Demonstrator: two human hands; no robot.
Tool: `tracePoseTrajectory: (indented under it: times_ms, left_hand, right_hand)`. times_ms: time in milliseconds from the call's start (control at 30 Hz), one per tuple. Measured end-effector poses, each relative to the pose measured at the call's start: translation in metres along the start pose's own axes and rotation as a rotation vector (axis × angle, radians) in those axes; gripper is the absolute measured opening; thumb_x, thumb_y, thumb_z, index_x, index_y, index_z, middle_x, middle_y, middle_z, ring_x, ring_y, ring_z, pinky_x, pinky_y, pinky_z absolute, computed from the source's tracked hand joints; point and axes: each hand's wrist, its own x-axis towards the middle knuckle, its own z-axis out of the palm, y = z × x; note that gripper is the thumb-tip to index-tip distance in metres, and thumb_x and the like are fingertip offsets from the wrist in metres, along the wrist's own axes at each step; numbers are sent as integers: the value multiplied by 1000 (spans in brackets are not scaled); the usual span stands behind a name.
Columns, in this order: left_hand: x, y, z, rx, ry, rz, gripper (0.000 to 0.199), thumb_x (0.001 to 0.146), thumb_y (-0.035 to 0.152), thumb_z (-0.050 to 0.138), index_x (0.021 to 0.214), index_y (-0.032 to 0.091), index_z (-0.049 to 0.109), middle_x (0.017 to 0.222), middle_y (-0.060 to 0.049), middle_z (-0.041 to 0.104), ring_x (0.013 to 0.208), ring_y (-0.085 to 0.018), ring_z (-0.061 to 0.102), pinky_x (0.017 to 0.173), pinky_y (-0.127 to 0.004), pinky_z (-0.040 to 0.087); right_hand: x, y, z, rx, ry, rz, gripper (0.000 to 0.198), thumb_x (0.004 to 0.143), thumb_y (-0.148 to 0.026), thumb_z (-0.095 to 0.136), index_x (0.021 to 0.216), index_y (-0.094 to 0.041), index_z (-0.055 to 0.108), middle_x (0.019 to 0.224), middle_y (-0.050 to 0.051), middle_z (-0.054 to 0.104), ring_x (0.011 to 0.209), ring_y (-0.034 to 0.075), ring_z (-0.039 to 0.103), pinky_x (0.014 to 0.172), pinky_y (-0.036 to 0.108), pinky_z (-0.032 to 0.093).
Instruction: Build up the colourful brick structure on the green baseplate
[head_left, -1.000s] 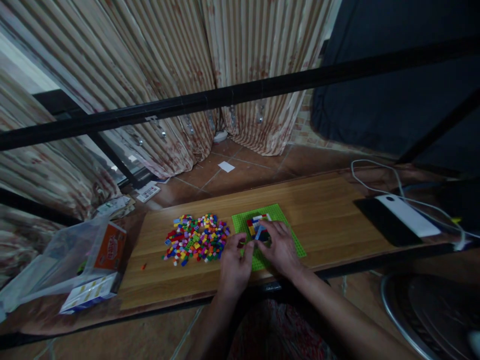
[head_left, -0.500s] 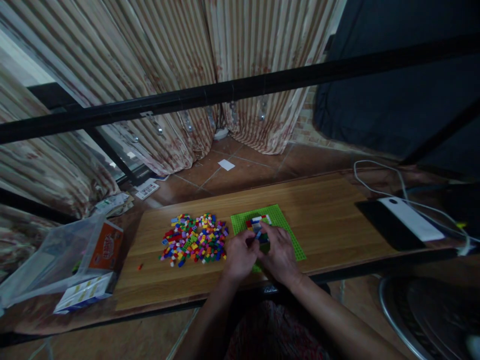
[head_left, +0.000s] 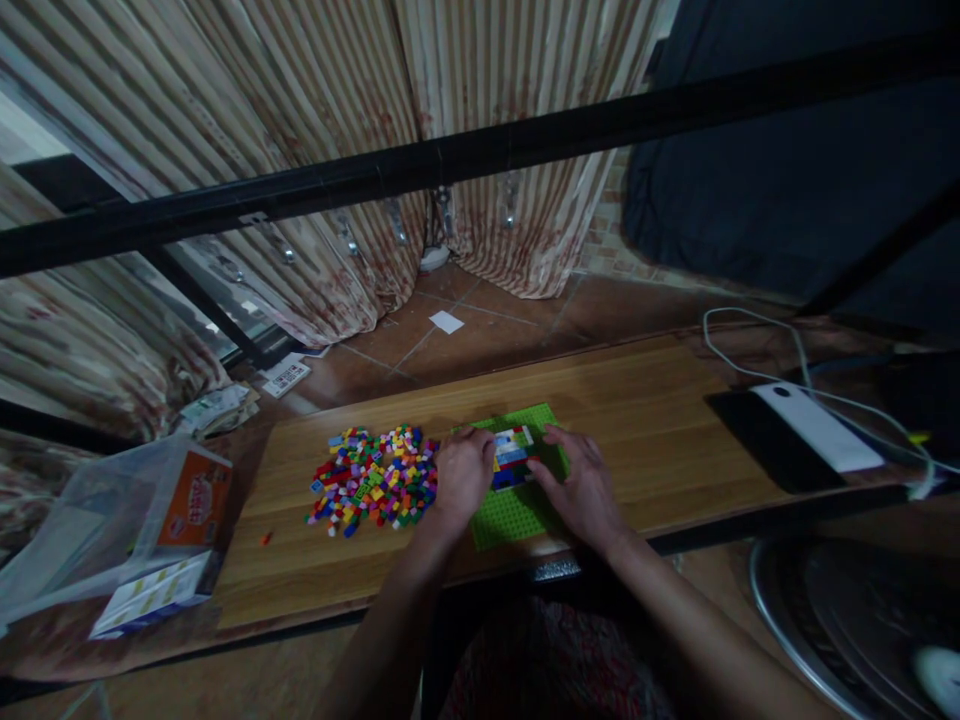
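Note:
A green studded baseplate lies on the wooden board in front of me. On it sits a low build of toy bricks in white, blue, red and yellow. My left hand is at the build's left side, fingers curled together; whatever they may hold is hidden. To the right of the build is my right hand, its thumb and fingers spread apart and nothing visible between them. The right thumb tip is close to the build's right edge; whether it touches, I cannot tell.
A pile of loose multicoloured bricks lies left of the baseplate, with an orange brick further left. A clear plastic bin and a box stand at the left end. A white device with a cable lies right.
My hands were together over the build and have moved apart, left hand to its left side and right hand to its right. More of the build and baseplate shows. The view has shifted slightly.

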Motion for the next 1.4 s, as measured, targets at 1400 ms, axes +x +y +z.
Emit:
tracePoseTrajectory:
  times_ms: [1400]
  left_hand:
    - [-6, -11, 19, -409, 118, -145, 5, 82, 17, 62, 82, 21, 66, 91, -2, 67, 92, -18, 61, 90, -33, 46]
  right_hand:
    - [39, 25, 41, 529, 5, 454, 33, 77, -44, 65, 98, -19, 69, 95, 8, 74, 89, 24, 68, 85, 42, 53]
